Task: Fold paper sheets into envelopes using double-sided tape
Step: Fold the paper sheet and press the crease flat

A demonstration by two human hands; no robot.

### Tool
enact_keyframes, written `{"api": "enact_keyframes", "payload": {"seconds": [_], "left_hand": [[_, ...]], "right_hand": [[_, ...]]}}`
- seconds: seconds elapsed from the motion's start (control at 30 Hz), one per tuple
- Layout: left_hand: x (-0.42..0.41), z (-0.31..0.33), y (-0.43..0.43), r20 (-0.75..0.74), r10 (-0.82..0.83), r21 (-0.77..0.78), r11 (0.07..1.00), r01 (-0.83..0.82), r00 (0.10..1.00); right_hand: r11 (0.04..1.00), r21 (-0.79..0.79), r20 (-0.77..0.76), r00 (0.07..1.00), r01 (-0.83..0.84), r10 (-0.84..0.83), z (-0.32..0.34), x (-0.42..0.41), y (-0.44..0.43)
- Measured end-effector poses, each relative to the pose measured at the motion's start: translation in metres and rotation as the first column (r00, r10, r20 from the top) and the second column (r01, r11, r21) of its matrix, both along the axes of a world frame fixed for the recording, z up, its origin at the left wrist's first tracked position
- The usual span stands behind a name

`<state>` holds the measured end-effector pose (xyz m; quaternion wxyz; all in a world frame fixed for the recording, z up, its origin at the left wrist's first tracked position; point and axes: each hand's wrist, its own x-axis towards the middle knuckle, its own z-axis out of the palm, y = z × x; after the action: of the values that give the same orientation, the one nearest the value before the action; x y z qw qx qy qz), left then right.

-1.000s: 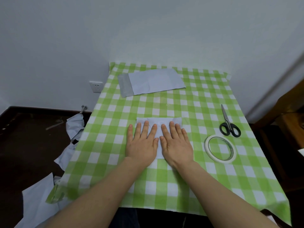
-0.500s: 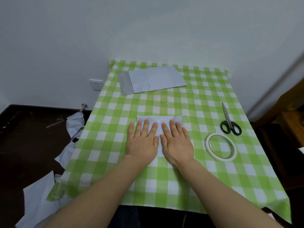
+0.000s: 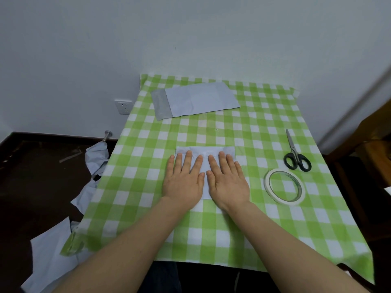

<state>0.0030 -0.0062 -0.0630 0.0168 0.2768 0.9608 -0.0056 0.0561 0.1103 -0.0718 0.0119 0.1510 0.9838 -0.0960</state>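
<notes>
A folded white paper sheet (image 3: 204,150) lies in the middle of the green checked table (image 3: 264,127). My left hand (image 3: 183,178) and my right hand (image 3: 227,178) lie flat on it side by side, fingers straight, pressing it down. Most of the sheet is hidden under my palms. A roll of double-sided tape (image 3: 284,186) lies flat to the right of my right hand, apart from it. A finished pale envelope (image 3: 194,100) with a grey flap lies at the far side of the table.
Black-handled scissors (image 3: 295,155) lie beyond the tape near the right edge. Crumpled and loose paper sheets (image 3: 93,166) lie on the dark floor to the left. A wall with a socket (image 3: 123,106) stands behind the table.
Both hands stay flat on the folded sheet. The fingers have slid slightly apart and the view has shifted a little; nothing else moved.
</notes>
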Motion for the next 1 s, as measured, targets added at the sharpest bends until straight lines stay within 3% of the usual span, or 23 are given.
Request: {"api": "enact_keyframes", "payload": {"seconds": [0.37, 0.73, 0.87, 1.0], "left_hand": [[0.000, -0.001, -0.001, 0.012, -0.014, 0.002, 1.000, 0.014, 1.000], [-0.002, -0.001, -0.001, 0.124, 0.011, 0.038, 0.999, -0.016, 0.992], [-0.005, 0.006, 0.000, 0.204, 0.025, 0.002, 1.000, -0.026, 0.979], [-0.014, 0.019, 0.002, 0.281, 0.049, -0.022, 0.999, -0.044, 0.959]], "right_hand": [[1.000, -0.005, 0.006, 1.000, -0.007, 0.007, -0.001, 0.001, 0.001], [1.000, -0.025, 0.048, 0.999, -0.018, 0.019, 0.003, 0.001, 0.002], [0.980, -0.197, 0.110, 0.994, -0.004, 0.026, 0.014, -0.001, 0.007], [0.901, -0.432, 0.100, 0.995, 0.028, 0.017, 0.028, -0.010, 0.020]]}}
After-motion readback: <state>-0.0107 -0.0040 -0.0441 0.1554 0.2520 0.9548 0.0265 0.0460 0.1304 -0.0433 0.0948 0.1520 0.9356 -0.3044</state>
